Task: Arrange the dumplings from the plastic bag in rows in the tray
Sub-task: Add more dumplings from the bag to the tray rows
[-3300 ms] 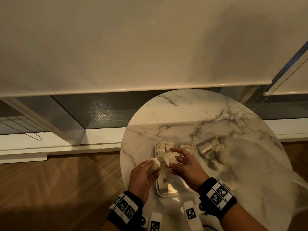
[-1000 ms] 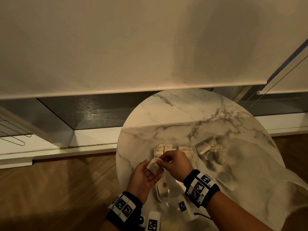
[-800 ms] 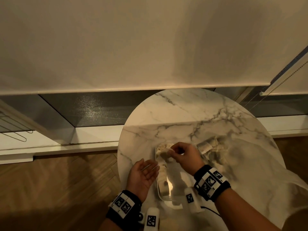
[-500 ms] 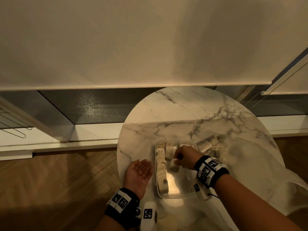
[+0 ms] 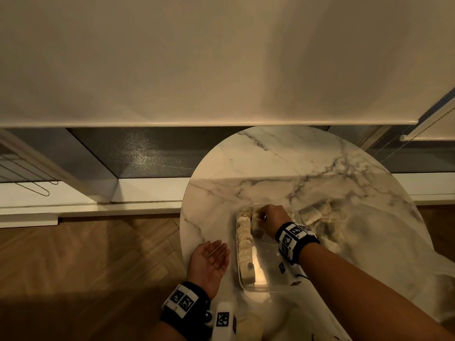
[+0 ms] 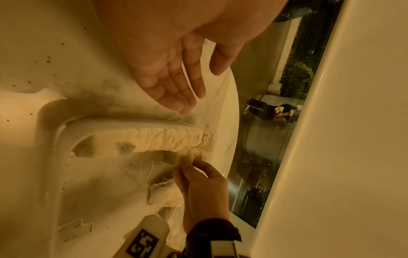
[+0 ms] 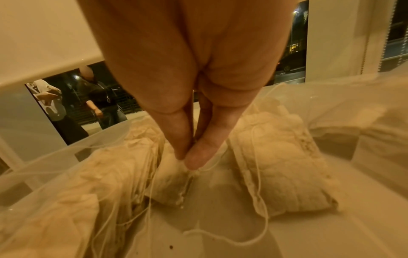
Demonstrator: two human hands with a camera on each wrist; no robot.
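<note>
The round marble worktop point(image 5: 283, 163) spreads out ahead of both my hands, under a pale blind point(image 5: 197, 57). The plastic bag point(image 5: 369, 242) lies crumpled to the right of my right hand, with a few dumplings heaped in it just past my wrist. The clear tray point(image 5: 268, 286) sits between my hands, its long side running away from me. A full row point(image 5: 243, 244) of dumplings lines the tray's left wall, just right of my left hand. My left hand point(image 5: 209, 260) rests palm up beside the tray, fingers straight and relaxed, holding nothing. My right hand point(image 5: 272, 217) reaches over the tray's far end, where its thumb and fingertips point(image 7: 196, 157) pinch the top edge of one dumpling point(image 7: 174, 181), which stands on its edge on the tray floor next to the left row. Another dumpling point(image 7: 284, 165) lies flat just right of my pinching fingers. Thin white threads point(image 7: 220, 239) trail loose across the tray floor below my hand.
</note>
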